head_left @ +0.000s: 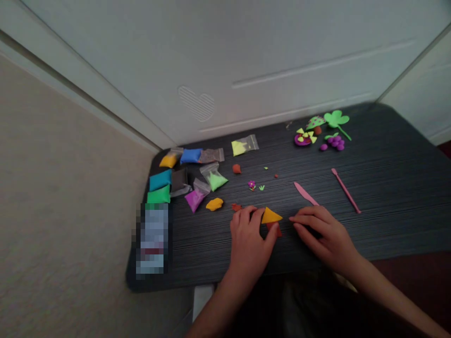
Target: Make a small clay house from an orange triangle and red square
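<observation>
A white panel [268,56] with a ridged heart [196,103] rises behind the dark table [398,197]. On the table, the left hand [250,239] sits at the near edge, its thumb against a brown block [277,231] and its forefinger by the left side of a yellow triangle [271,216]; the grip is narrow, but I cannot tell whether it squeezes. The triangle overlaps the block's upper end, and both lie between the hands. The right hand [320,230] is just beside them, thumb and forefinger tips close together — whether something tiny is between them, I cannot tell.

A pixelated oblong [152,239] lies at the table's left end. Beyond it are nine bags [192,156] in various colours. A pink rod [347,191] lies to the right of a pink knife [306,194], whose lower end reaches the right hand.

At the far right are a green clover [336,119], purple grapes [335,142] with one ball [323,147] apart, a purple dish [299,141] with yellow pieces [313,139], and a mushroom [315,124]. Smaller still — a yellow lump [214,204], a brown lump [237,169], a brown scrap [236,206] near the left fingers, a purple flower [251,184], a green sprig [261,188], a green leaf [266,168] and a brown crumb [276,176].
</observation>
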Tool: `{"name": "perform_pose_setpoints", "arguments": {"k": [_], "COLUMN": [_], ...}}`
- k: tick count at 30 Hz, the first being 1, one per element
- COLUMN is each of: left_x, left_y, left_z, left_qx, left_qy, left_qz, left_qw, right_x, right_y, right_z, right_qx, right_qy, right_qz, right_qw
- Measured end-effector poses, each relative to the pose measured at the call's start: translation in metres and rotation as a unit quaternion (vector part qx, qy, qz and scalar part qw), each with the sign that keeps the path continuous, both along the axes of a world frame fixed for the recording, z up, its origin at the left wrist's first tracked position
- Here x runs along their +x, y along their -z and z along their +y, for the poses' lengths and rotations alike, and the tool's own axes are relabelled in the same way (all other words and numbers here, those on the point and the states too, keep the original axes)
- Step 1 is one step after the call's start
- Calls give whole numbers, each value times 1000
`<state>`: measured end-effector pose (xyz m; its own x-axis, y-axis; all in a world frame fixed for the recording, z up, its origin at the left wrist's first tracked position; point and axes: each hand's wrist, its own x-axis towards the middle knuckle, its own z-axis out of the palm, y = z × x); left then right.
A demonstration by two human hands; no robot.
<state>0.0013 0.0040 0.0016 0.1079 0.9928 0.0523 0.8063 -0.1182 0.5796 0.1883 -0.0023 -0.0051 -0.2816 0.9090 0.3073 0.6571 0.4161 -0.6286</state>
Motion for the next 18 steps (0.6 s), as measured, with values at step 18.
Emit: {"name": "perform_pose_setpoints", "arguments": {"k": [18], "left_x": [19], "left_y": [-43], "left_z": [10], "left_qx": [-135], "left_qy": [-79], "left_qz": [-655], "left_qw": [739], "right_x": [-36], "right_y": [-21], "right_z": [2], "right_qx": [-136], "right_qy": [10], "right_qz": [347], "right_qw": [928]}}
